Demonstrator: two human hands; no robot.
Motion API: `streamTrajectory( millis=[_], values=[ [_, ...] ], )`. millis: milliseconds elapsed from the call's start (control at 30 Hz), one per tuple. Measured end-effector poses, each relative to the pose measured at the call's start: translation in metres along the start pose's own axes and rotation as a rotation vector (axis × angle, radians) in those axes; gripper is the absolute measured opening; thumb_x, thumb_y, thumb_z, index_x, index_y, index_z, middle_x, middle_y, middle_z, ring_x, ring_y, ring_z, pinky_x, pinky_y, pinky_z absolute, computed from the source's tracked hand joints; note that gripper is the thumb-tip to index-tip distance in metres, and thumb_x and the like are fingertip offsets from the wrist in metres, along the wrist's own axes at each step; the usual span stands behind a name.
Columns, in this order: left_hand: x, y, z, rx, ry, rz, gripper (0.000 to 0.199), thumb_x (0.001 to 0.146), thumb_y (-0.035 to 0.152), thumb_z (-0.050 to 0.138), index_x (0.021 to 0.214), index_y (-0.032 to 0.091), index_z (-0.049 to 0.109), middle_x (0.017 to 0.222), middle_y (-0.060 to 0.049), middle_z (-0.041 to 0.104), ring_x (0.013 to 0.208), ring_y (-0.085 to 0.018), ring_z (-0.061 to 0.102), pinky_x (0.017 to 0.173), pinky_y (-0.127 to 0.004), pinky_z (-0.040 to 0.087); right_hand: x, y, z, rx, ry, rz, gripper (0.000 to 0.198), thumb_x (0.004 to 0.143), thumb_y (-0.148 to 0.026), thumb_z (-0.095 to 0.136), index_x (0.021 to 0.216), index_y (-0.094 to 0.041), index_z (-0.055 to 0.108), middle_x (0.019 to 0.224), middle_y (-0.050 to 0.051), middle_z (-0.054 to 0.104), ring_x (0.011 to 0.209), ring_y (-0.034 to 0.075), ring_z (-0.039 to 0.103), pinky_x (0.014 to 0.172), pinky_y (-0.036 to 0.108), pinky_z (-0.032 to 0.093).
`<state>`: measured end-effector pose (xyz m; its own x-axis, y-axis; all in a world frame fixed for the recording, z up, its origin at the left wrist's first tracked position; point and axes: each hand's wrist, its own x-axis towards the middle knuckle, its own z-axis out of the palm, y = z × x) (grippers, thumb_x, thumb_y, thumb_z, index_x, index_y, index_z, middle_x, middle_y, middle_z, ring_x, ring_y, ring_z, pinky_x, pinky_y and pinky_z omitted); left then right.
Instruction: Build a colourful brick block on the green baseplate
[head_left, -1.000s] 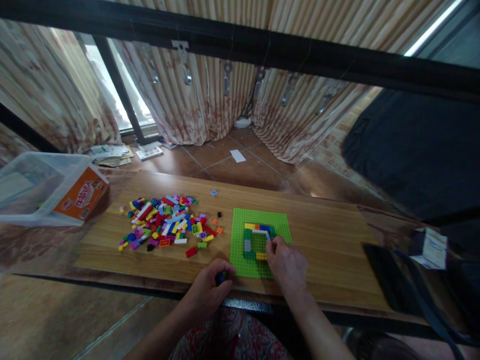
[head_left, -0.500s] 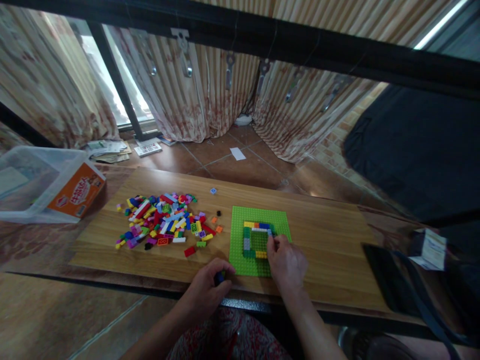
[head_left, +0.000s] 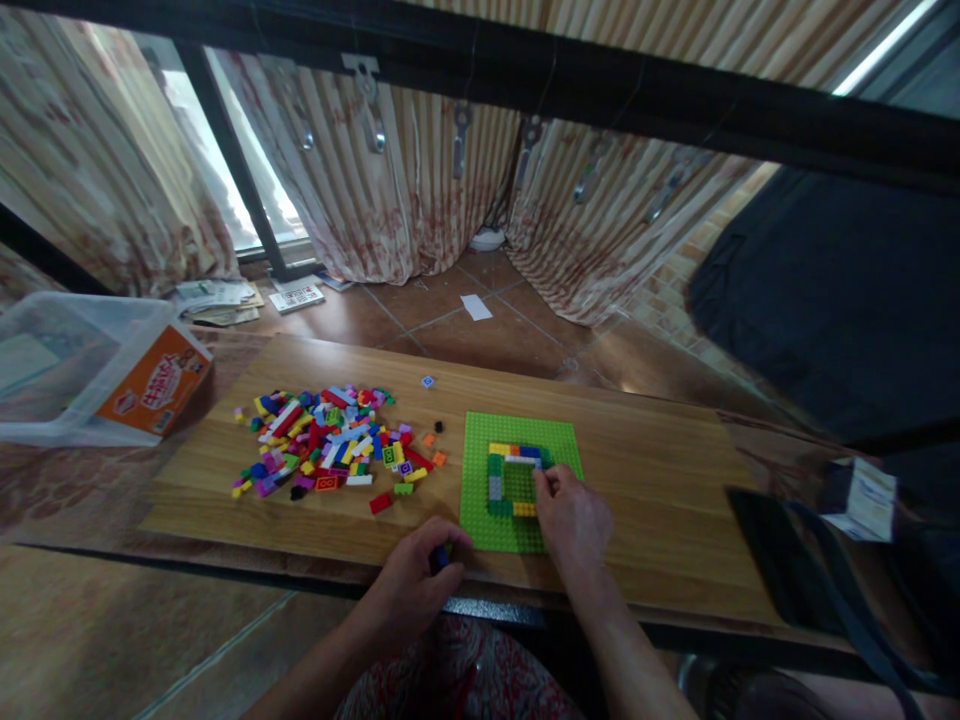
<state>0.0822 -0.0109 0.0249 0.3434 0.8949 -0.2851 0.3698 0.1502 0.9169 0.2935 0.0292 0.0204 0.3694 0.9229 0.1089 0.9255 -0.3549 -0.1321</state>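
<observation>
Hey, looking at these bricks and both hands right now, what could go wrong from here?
The right hand has its fingertips at the right side of the brick outline, so an uneven push might knock bricks loose there. The left hand holds a dark blue brick by the near edge of the wooden board; if it slipped, it could drop off. A small light-coloured brick near the far edge might also fall if bumped.

Likely a room in a home: patterned curtains [head_left: 360,230] fall to a tiled floor [head_left: 431,320] past the far edge of the wooden board [head_left: 660,500] — loose papers [head_left: 214,298] lie beyond its far left corner, and colourful toy bricks [head_left: 330,440] heap towards its left edge.
</observation>
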Motion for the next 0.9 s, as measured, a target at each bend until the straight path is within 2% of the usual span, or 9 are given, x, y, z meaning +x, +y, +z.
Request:
streamTrajectory(
  millis=[133, 300, 400, 533, 900],
  values=[
    [0.000, 0.001, 0.000, -0.005, 0.004, 0.006, 0.022, 0.071, 0.015, 0.050, 0.088, 0.019, 0.062, 0.084, 0.000, 0.057, 0.078, -0.016, 0.052, 0.070, -0.025, 0.039, 0.000, 0.005, 0.000, 0.138, -0.009, 0.023, 0.029, 0.088, -0.046, 0.050, 0.078, -0.023, 0.066, 0.070, 0.003, 0.069, 0.060, 0.017, 0.059, 0.055, 0.027, 0.027],
    [-0.001, -0.001, 0.000, 0.003, 0.004, 0.016, 0.022, 0.071, 0.016, 0.050, 0.090, 0.019, 0.062, 0.084, 0.000, 0.057, 0.078, -0.015, 0.052, 0.071, -0.026, 0.039, 0.007, 0.017, 0.002, 0.393, 0.109, 0.084, 0.037, 0.089, -0.047, 0.043, 0.088, -0.018, 0.067, 0.080, 0.007, 0.070, 0.066, 0.018, 0.060, 0.060, 0.027, 0.035],
    [-0.001, -0.002, 0.000, 0.010, 0.004, 0.011, 0.023, 0.072, 0.016, 0.050, 0.091, 0.020, 0.062, 0.085, 0.000, 0.057, 0.078, -0.016, 0.052, 0.071, -0.026, 0.039, 0.017, 0.022, 0.006, 0.484, 0.085, 0.110, 0.042, 0.086, -0.049, 0.043, 0.094, -0.015, 0.067, 0.085, 0.009, 0.070, 0.070, 0.019, 0.060, 0.064, 0.029, 0.039],
    [0.000, -0.002, 0.000, 0.024, -0.007, -0.007, 0.023, 0.072, 0.017, 0.050, 0.091, 0.020, 0.062, 0.083, 0.001, 0.057, 0.076, -0.016, 0.051, 0.069, -0.026, 0.039, 0.026, 0.022, 0.011, 0.487, 0.011, 0.115, 0.045, 0.083, -0.051, 0.046, 0.098, -0.014, 0.067, 0.086, 0.009, 0.069, 0.073, 0.021, 0.060, 0.068, 0.031, 0.041],
    [-0.001, 0.003, -0.002, 0.063, -0.022, 0.011, 0.021, 0.072, 0.016, 0.050, 0.090, 0.019, 0.061, 0.087, -0.001, 0.058, 0.079, -0.016, 0.053, 0.073, -0.026, 0.040, 0.026, 0.015, 0.015, 0.379, 0.018, 0.101, 0.038, 0.081, -0.048, 0.054, 0.095, -0.016, 0.068, 0.086, 0.009, 0.067, 0.080, 0.022, 0.058, 0.072, 0.032, 0.039]
  ],
)
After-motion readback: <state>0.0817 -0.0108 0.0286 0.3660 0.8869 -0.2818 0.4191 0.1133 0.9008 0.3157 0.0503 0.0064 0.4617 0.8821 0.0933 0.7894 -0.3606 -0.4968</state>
